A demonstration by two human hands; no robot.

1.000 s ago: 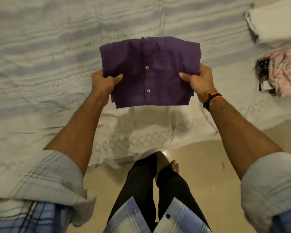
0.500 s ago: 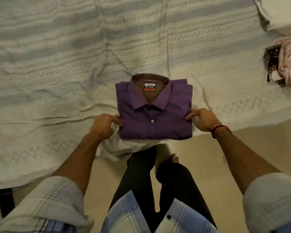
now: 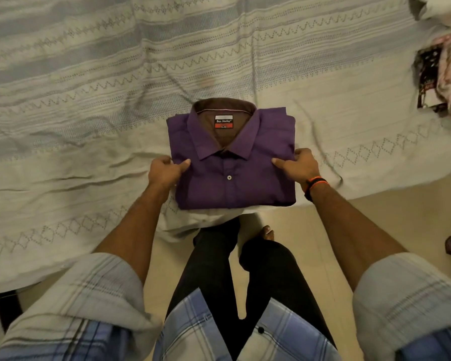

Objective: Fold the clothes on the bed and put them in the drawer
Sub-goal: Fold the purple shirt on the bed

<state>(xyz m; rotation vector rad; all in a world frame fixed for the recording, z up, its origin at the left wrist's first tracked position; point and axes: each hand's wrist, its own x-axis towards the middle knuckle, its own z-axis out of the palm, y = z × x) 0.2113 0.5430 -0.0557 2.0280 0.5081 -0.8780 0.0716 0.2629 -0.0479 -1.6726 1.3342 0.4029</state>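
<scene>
A purple shirt (image 3: 235, 162), folded into a square with its collar and label facing up, lies at the near edge of the bed (image 3: 89, 105). My left hand (image 3: 164, 173) grips the shirt's left edge, thumb on top and fingers curled under. My right hand (image 3: 298, 165) grips the right edge the same way; an orange and black band sits on that wrist. No drawer is in view.
The bed wears a pale striped sheet with zigzag and diamond patterns. A pink and dark patterned pile of clothes (image 3: 443, 76) lies at the right edge, a pale folded cloth (image 3: 438, 9) beyond it. My legs stand on the beige floor (image 3: 375, 217).
One second ago I held the shirt up, button side toward me; it came down flat onto the bed, collar up. Both hands now hold its side edges further in.
</scene>
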